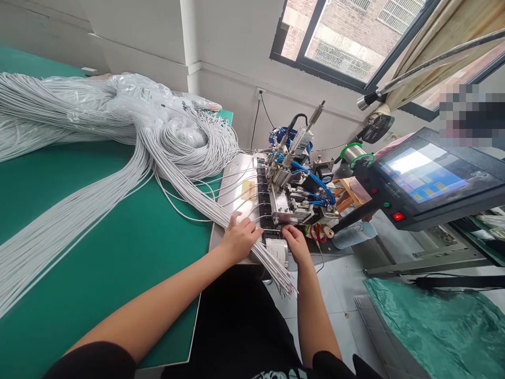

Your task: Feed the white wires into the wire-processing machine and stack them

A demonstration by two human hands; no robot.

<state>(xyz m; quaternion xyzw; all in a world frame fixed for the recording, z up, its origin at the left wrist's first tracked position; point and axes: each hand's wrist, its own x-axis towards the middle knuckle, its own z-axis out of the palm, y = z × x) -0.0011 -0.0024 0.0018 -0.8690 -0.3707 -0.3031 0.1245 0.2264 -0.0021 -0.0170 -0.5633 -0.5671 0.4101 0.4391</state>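
A single white cable (271, 230) stretches between my two hands at the front end of the machine's black fixture strip (262, 196). My left hand (240, 239) is closed on it with thumb and fingers, and rests over a thick bundle of white cables (197, 197). My right hand (295, 243) pinches the cable near its end, beside the black strip; the fingertips partly hide that end. Below both hands, the loose ends of the bundle (278, 271) fan out past the table edge, some with reddish tips. Several other white cables run into the strip.
The benchtop machine (290, 179) has blue air tubes and metal cylinders. Right of it stand a solder wire spool (355, 156) and a touchscreen panel (426, 168). More cables in plastic (138, 100) lie on the green table (118, 263). Red-handled scissors (316, 232) lie near my right hand.
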